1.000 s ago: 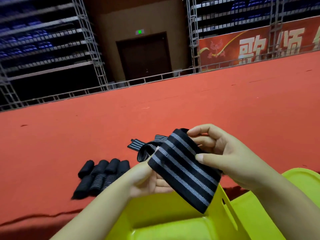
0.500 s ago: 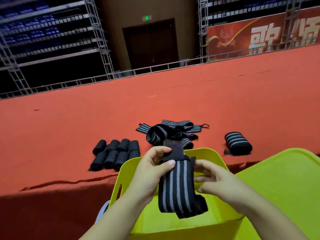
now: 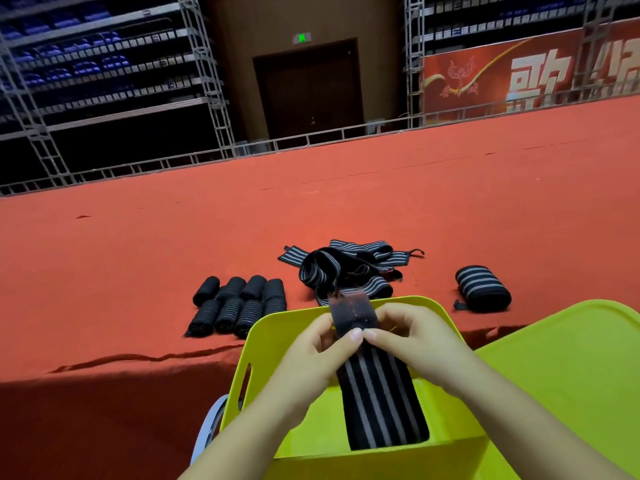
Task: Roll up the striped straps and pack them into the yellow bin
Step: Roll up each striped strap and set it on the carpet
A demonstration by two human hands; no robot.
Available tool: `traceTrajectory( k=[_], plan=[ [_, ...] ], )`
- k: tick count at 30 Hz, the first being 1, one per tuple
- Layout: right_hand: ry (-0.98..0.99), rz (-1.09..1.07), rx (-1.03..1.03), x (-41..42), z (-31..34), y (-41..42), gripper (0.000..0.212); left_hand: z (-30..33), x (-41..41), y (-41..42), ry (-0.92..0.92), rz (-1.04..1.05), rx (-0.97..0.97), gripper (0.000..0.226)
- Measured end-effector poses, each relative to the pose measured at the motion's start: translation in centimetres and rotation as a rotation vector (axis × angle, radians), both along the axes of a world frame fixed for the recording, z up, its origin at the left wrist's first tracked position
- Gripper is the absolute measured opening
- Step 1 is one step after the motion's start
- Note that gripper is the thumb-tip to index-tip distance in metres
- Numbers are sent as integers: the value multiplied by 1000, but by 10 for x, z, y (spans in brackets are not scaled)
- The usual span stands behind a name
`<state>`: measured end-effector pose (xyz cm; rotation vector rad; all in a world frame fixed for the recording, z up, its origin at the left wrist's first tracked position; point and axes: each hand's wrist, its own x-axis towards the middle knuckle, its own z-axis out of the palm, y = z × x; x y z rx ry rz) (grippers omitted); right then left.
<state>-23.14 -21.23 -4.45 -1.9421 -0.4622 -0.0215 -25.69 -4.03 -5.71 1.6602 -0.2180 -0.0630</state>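
Note:
Both hands hold one black strap with grey stripes [image 3: 379,396] over the yellow bin [image 3: 263,337]. My left hand [image 3: 311,358] and my right hand [image 3: 412,341] pinch its upper end, thumbs meeting near the dark fuzzy patch at its top. The strap's long end hangs down into the bin. A loose pile of unrolled striped straps [image 3: 346,271] lies on the red table just beyond the bin. One rolled strap [image 3: 483,289] lies to the right of the pile. Several small rolled straps [image 3: 239,306] lie in rows to the left.
A second yellow-green plastic piece [image 3: 571,368] lies at the lower right beside the bin. The red cloth-covered table [image 3: 138,258] stretches far back. Metal scaffolding, a dark door and a red banner stand behind it.
The strap has been turned from slanted across the hands to hanging straight down into the bin. Both hands have come together at its top end. The view has tilted downward.

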Motion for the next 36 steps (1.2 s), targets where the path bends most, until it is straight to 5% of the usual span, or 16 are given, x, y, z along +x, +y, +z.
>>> traceTrajectory(
  k=[5, 11, 14, 17, 20, 23, 31, 36],
  plan=[
    [21, 28, -175, 14, 3, -4, 3, 3, 13, 6, -7, 105, 88, 20],
    [-23, -153, -73, 62, 32, -25, 5, 10, 28, 19, 4, 188, 113, 15],
    [-12, -195, -247, 112, 32, -23, 17, 10, 44, 28, 2, 249, 94, 18],
    [135, -215, -452, 164, 12, -17, 32, 8, 60, 35, -1, 273, 111, 21],
    [427, -237, -389, 199, -19, -18, 40, 4, 74, 39, 30, 282, 131, 14],
    [458, -267, -468, 221, -45, -17, 48, 1, 88, 42, 47, 269, 164, 14],
    [582, -309, -347, 269, -63, -13, 46, -5, 112, 43, 64, 266, 199, 15],
    [594, -324, -473, 275, -72, -7, 27, -10, 115, 45, 63, 266, 240, 11]
  ],
)
